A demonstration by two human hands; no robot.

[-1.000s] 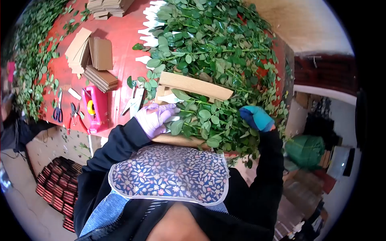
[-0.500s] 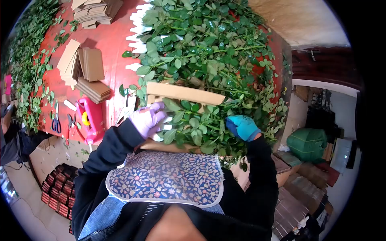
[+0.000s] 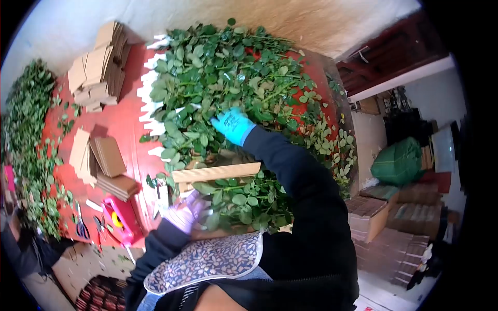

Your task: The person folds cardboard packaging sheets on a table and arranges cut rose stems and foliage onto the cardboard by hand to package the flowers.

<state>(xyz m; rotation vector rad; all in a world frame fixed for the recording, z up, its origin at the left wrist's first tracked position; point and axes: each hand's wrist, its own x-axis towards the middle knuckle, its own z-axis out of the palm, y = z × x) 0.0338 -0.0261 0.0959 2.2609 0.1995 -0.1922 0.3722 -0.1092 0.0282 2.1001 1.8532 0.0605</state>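
My left hand (image 3: 182, 213), in a lilac glove, lies at the left end of a leafy stem bundle (image 3: 244, 201), by its white-wrapped ends; blur and leaves hide its fingertips. The bundle rests in a corrugated cardboard wrap (image 3: 218, 172) at the table's front edge. My right hand (image 3: 232, 124), in a blue-green glove, reaches onto the large pile of green stems (image 3: 207, 78) behind the wrap. Its fingers point left among the leaves, and what they may grip is hidden. White tips (image 3: 150, 93) stick out along the pile's left side.
Cardboard pieces stand in a tall stack (image 3: 96, 78) and a smaller one (image 3: 106, 158) on the red table (image 3: 132, 67). A pink tape dispenser (image 3: 124, 220), scissors (image 3: 81, 228) and red pliers (image 3: 99, 224) lie front left. More foliage (image 3: 28, 129) covers the far left.
My right hand has left the right part of the wrapped bundle and moved back onto the large pile. My left hand remains by the bundle's left end. The head view has turned and shifted.
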